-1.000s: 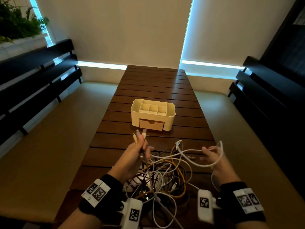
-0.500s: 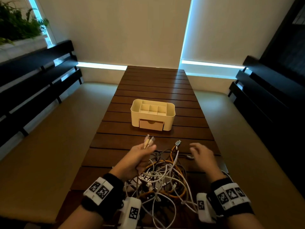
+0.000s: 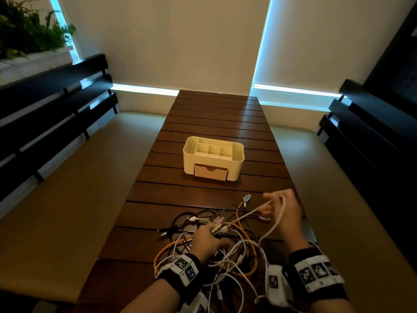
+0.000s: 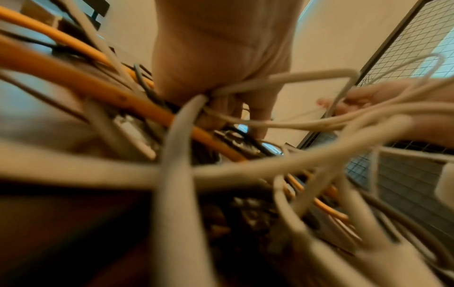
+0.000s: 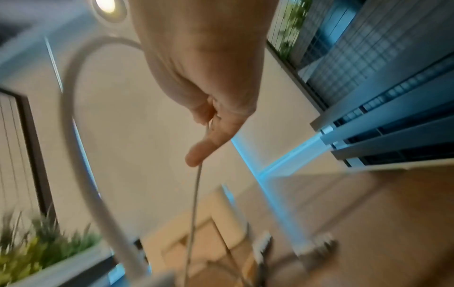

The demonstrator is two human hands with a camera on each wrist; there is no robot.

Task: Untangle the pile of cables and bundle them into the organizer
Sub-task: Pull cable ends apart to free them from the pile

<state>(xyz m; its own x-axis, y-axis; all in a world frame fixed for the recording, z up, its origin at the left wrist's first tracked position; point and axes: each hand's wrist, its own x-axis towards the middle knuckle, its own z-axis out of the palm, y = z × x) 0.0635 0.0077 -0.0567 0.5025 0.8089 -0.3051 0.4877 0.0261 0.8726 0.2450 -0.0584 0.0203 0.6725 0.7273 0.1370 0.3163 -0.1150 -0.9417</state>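
Much of the tangle is hard to read: in the head view the near edge of the cable pile (image 3: 216, 249) runs under both wrists and the wristband cameras, so its closest loops are cut off; in the left wrist view the cables sit so close to the lens that they blur into thick white and orange bands, and single strands cannot be followed end to end; the right wrist view is smeared, and the organizer there is only a pale blur low in the frame. The pile lies on the near end of the slatted wooden table (image 3: 216, 114), a mix of white, orange and dark cables; one metal plug (image 3: 247, 198) sticks up at its far edge, pointing away from the person. The left hand (image 3: 206, 239) rests on top of the pile with its fingers curled round a cluster of plug ends (image 3: 220, 227) that point toward the far right; the right hand (image 3: 285, 211) is raised just right of the pile, thumb and fingers pinching a white cable (image 3: 276, 219), whose loop rises over the hand and falls back toward the near side into the heap; the other fingers are blurred and their pose is unclear. The cream organizer (image 3: 213, 158) stands farther along the table, well apart from the pile, its long axis across the table, its open compartments up and its small drawer (image 3: 211, 171) facing the person.
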